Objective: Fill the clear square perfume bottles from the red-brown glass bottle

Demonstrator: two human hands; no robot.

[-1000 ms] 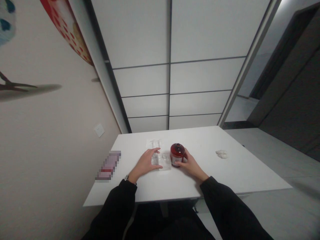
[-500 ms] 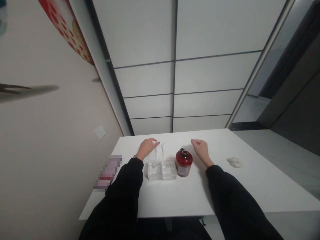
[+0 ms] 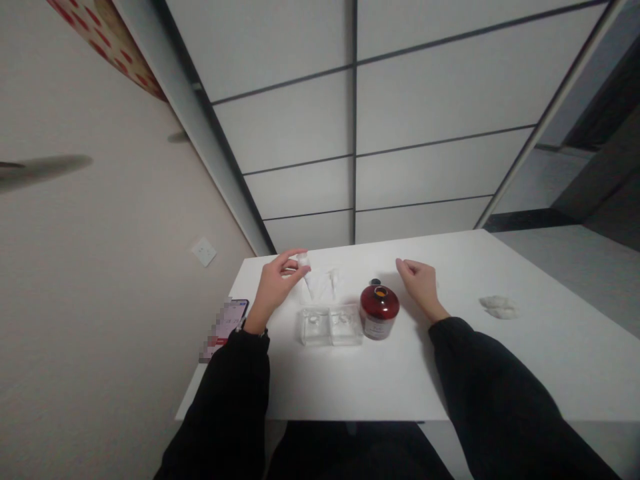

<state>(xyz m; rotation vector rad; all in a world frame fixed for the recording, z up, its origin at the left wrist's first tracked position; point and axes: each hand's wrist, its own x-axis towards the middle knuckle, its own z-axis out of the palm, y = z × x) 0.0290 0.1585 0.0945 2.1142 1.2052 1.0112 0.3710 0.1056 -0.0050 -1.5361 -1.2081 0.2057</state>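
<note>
My left hand (image 3: pixel 274 288) is raised a little above the white table (image 3: pixel 390 373), its fingers pinched on the top of a small clear pump piece (image 3: pixel 306 270). A second clear pump piece (image 3: pixel 332 280) lies just right of it. Two small clear square bottles (image 3: pixel 330 325) stand side by side in front of them. A dark red jar (image 3: pixel 379 311) with an open mouth stands right of the bottles. My right hand (image 3: pixel 421 283) rests on the table behind and right of the jar, fingers loosely curled, holding nothing I can see.
A phone (image 3: pixel 225 323) lies at the table's left edge. A crumpled white wad (image 3: pixel 499 307) sits far right. A wall with a socket plate (image 3: pixel 203 251) runs along the left; panelled sliding doors stand behind the table.
Both hands left the bottles and the jar and reached to the far side of the table. My left hand has pinched a pump piece and lifted it slightly. The camera tilted down.
</note>
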